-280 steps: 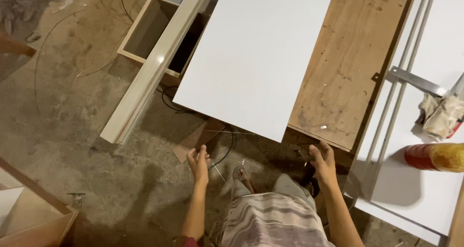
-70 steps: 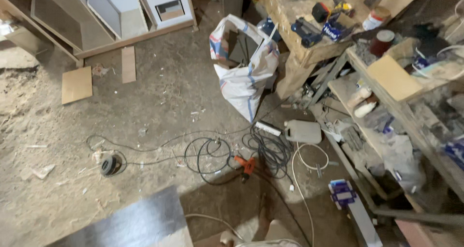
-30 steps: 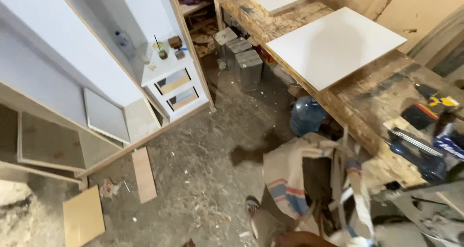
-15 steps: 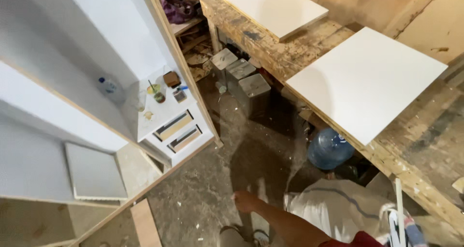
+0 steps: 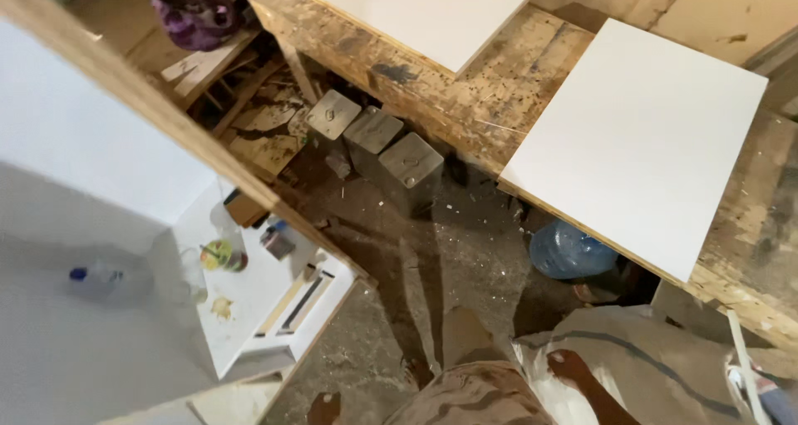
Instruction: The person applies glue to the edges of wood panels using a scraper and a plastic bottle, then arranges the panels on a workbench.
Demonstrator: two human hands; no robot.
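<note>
dim warm light, glare on white panels (image 5: pixel 640 138), soft motion blur, dark floor shadows

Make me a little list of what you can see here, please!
Place: workshop with a dusty concrete floor
Bench: rough wooden workbench
On bench: two flat white rectangular boards, large and smaller
Under bench: grey metal cans, blue plastic bottle
Left: white cabinet holding small items
Hand: one hand, which one unclear, resting on pale striped cloth
</note>
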